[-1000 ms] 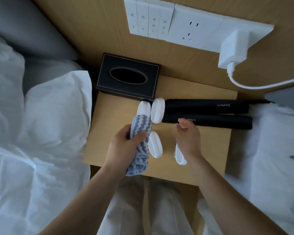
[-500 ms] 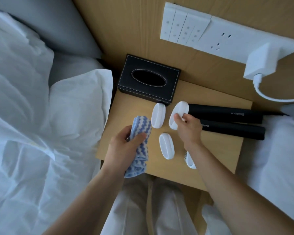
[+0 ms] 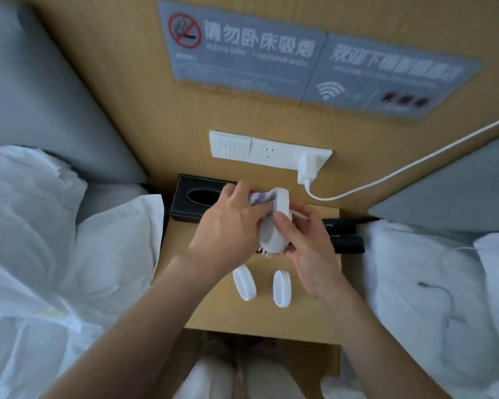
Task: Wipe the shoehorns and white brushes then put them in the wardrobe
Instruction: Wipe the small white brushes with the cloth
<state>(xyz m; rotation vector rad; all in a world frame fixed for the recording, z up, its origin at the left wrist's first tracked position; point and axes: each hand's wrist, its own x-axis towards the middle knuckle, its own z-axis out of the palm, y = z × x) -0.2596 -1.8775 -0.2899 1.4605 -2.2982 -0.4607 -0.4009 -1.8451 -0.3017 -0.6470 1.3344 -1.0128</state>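
A white brush is held up above the table by the right hand. The fingers and thumb of that hand are curled round the brush, with the thumb laid across its top side. Short bristles can be seen at the near end of the brush. A blue and white cloth is gripped in the left hand, whose fingers are bent tight round it. The cloth is pressed against the far end of the held brush, so the two hands are close together. Two more brushes are left lying flat on the table, just below the hands: a second white brush on the left and a third white brush right beside it, apart from each other. Two black shoehorns are laid side by side on the table past the right hand, the far shoehorn and the near shoehorn; most of each is hidden by the hand. A black tissue box is set at the back of the table, partly covered by the left hand. A white charger is plugged into the wall panel, and a white cable is run off to the right. White bedding is seen on both sides of the table.
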